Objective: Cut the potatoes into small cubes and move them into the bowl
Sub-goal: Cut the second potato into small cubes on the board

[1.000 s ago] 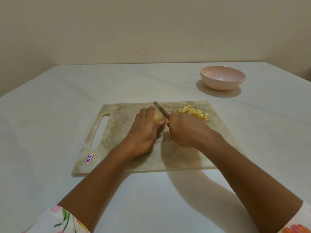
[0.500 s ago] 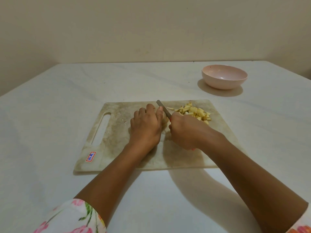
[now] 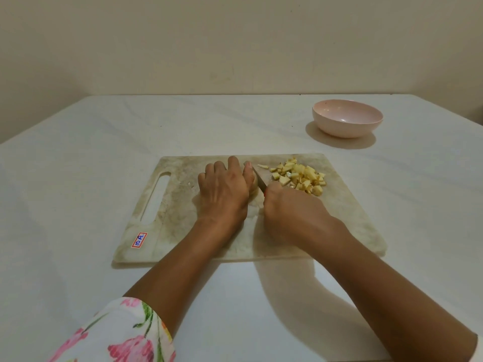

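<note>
**Worktop [image 3: 78, 178] scene: dicing partly done, transfer not begun**

A pale wall [image 3: 235, 48] backs the white-covered worktop. On it lies a worn cutting board [image 3: 183, 218], with a handle slot at its left end and a small label [image 3: 139, 240] near its front left corner.

*Progress.* A pile of potato cubes [image 3: 300, 178] lies on the far right part of the board, so a share of the cutting is done. The pink bowl [image 3: 339, 130] stands on the worktop beyond the board's far right corner, well apart from the pile. No potato shows inside it, so the transfer is judged not yet begun. One uncut piece of potato [image 3: 253, 190] sits near the board's centre and is still to be cubed. Whether more potatoes wait out of view cannot be told.

*Hands.* The left hand [image 3: 224, 197] covers the potato from above. Its fingers [image 3: 234, 165] lie close together, arched over the top and holding the piece down on the board. Only a pale sliver of potato shows at the hand's right edge.

The right hand [image 3: 290, 218] has its fingers wrapped round the handle of the knife [image 3: 257, 178], which hides the handle. The blade runs out of the fist toward the far left and lies against the exposed right face of the potato, just beside the left fingers. It stands between them and the cube pile. How deep the edge sits in the potato cannot be told.
</note>
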